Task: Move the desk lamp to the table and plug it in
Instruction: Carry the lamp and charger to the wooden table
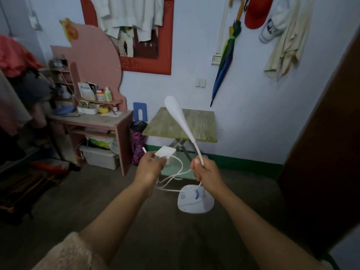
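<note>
While we stand short of the folding table [202, 123], desk lamp [194, 200] hangs mid-air: R hand [205, 170] fisted round its neck, L hand [151, 164] closed on white adapter [165, 152], cord [173, 184] looped btwn.

Looks like a lived-in bedroom at home. There's a pink dresser [91, 121] loaded with bottles and clutter, a red-framed mirror [152, 63] just above and right of it, clothes [13, 55] heaped to its left, and an umbrella [226, 61], cap [255, 14] and towel [286, 45] hung further right.
</note>
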Available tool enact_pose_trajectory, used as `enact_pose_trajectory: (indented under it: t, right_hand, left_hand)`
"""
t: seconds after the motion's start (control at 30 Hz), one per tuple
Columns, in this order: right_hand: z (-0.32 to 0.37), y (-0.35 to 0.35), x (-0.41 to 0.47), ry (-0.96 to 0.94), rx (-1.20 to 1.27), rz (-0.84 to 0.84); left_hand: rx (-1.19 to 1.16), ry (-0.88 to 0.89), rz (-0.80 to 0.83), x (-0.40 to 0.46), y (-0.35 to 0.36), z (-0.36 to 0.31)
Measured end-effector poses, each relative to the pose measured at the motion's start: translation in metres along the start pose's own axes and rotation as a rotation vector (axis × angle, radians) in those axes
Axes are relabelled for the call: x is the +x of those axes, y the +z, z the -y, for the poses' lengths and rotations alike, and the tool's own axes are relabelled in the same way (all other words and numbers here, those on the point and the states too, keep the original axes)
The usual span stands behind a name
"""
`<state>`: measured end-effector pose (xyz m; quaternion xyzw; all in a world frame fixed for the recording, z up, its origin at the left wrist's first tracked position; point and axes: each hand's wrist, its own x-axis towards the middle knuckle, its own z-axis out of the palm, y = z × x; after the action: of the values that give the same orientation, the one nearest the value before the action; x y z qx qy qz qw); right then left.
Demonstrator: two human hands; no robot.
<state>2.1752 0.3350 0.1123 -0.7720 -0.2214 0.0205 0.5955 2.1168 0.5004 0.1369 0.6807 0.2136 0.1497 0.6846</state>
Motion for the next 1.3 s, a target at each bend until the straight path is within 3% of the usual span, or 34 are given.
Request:
enact_pose_trajectory:
  t: [0.27,0.77,1.3]
  right_hand:
    - [-0.043,-0.037,0.223,-0.033,-0.025,-0.071]
    - [-0.169,0.006,0.616,0.073,0.12,-0.166]
    - [-0.33,0.052,0.876,0.182,0.165,0.011]
  left_hand:
    - [-0.027,0.05,0.006,0.214,0.074,-0.042]
    - [-0.046,0.031,-0.002,0.622,0.11,-0.061]
    - [0.071,-0.118,-0.195,0.885,0.159,-0.008]
